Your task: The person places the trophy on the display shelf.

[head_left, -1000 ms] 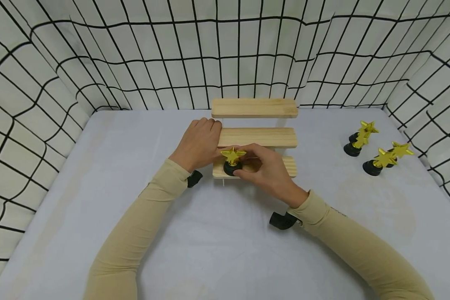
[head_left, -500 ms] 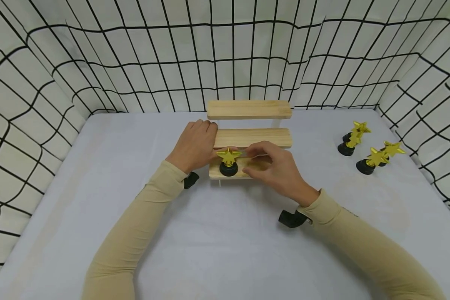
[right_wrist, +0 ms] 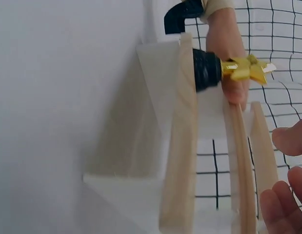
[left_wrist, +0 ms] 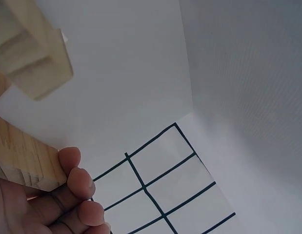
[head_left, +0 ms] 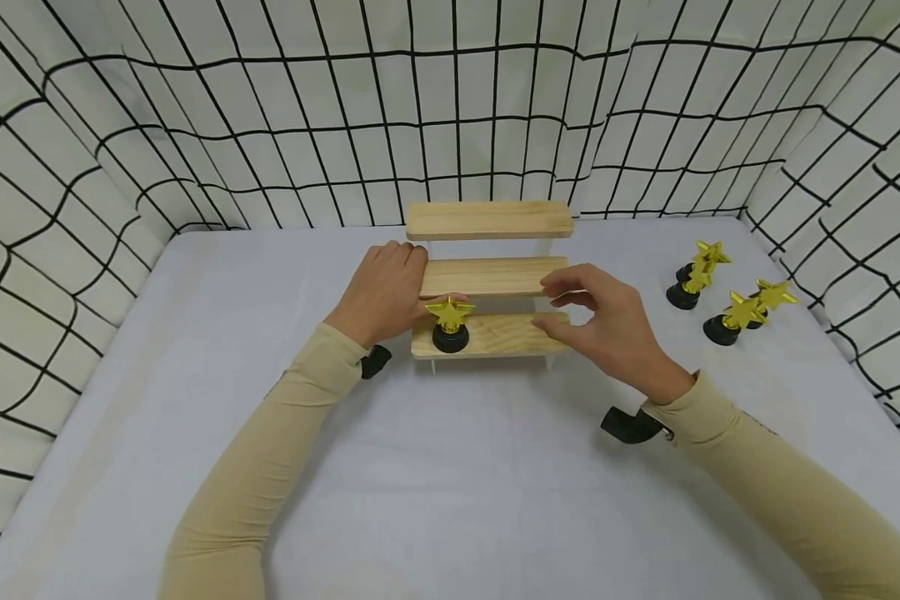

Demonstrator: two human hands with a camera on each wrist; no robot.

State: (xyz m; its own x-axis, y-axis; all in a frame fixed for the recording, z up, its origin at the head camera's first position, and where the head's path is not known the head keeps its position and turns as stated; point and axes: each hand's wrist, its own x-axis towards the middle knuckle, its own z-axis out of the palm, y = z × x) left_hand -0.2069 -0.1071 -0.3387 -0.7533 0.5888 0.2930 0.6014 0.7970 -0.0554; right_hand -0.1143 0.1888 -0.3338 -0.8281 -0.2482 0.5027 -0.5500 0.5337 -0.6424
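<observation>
L hand (head_left: 381, 290) grips mid shelf (head_left: 487, 277), R hand (head_left: 609, 327) relaxed; trophy (head_left: 450, 323) on btm shelf (head_left: 513, 337), 4 more trophies (head_left: 742, 311) at R.

Room along bottom shelf (head_left: 504, 337) (trophy (head_left: 451, 326) at left)

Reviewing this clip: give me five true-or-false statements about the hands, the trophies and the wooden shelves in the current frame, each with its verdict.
1. A star trophy stands upright on the lowest shelf. True.
2. It stands at that shelf's right end. False: it is near the left end.
3. The left hand grips the left end of the middle shelf. True.
4. The right hand is holding a trophy. False: it holds nothing.
5. Off to the right, four more trophies are on the white table. True.
</observation>
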